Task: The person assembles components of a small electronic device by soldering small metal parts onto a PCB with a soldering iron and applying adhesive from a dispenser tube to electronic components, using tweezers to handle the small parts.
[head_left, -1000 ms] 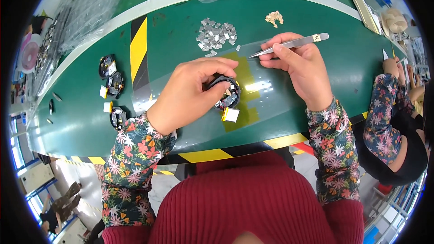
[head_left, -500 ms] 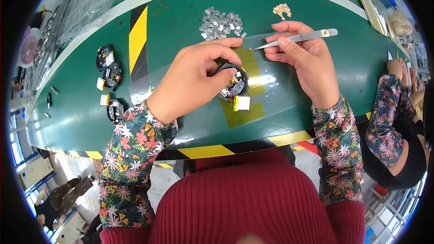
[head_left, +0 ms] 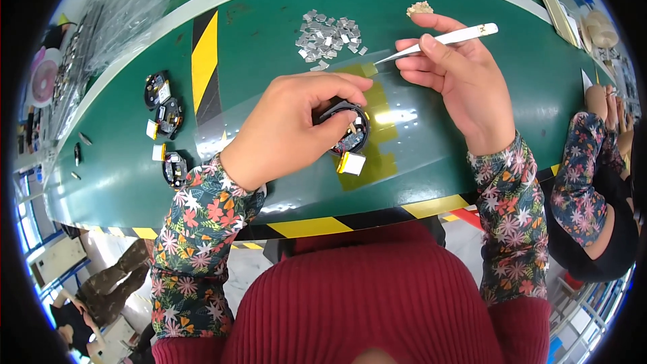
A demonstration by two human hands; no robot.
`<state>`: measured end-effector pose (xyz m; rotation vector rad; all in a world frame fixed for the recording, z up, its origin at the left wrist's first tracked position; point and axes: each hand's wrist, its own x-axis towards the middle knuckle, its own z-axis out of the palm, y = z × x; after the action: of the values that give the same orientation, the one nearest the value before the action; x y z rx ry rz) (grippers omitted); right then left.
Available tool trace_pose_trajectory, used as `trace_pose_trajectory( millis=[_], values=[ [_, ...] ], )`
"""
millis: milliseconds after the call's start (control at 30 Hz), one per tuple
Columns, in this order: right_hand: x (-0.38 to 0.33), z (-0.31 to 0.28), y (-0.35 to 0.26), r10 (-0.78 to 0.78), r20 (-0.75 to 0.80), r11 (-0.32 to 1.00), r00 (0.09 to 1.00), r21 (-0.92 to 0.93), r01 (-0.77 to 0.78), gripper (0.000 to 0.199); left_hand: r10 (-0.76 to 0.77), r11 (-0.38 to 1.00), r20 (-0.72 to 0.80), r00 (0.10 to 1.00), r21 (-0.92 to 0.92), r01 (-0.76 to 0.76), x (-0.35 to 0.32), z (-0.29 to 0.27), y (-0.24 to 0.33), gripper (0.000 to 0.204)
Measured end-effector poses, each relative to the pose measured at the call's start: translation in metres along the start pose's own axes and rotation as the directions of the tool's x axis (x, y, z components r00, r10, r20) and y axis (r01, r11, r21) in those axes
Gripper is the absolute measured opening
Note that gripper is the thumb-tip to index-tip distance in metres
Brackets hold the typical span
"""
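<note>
My left hand (head_left: 290, 125) is closed around a round black housing (head_left: 367, 131) with small circuit parts inside, partly hidden by the fingers. A small white pouch battery (head_left: 354, 164) with a yellow edge hangs out of its near side. My right hand (head_left: 468, 77) pinches metal tweezers (head_left: 465, 34), their tips pointing left. At the tips is a small yellow film piece (head_left: 368, 69), by the far edge of the yellow tape (head_left: 383, 98); I cannot tell whether it is gripped. The tape lies on a clear sheet (head_left: 424, 138) under the housing.
Silver-grey pieces (head_left: 328, 37) lie in a pile beyond my left hand, a small tan pile (head_left: 420, 8) beyond my right. Several similar black housings (head_left: 168, 116) stand at the left on the green table (head_left: 263, 20). Another person's floral sleeve (head_left: 581, 175) shows at the right edge.
The tweezer tips have moved slightly away from me, and my right hand has shifted a little right and up. The housing has tilted in my left hand, its battery swinging slightly nearer.
</note>
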<state>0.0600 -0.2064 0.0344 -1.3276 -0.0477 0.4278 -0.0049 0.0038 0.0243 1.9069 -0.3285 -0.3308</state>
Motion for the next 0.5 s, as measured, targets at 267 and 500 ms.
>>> trace_pose_trajectory(
  millis=[267, 500],
  values=[
    [0.004, 0.006, 0.0, -0.131, 0.132, 0.991, 0.983, 0.01, 0.131, 0.036, -0.307, 0.897, 0.0, 0.952, -0.334, 0.29, -0.005, -0.005, 0.018, 0.022],
    [0.004, 0.009, 0.005, -0.129, 0.213, 0.974, 0.968, -0.157, 0.164, 0.031, -0.295, 0.878, 0.111, 0.949, -0.361, 0.315, -0.003, -0.008, 0.019, 0.03]
  ],
)
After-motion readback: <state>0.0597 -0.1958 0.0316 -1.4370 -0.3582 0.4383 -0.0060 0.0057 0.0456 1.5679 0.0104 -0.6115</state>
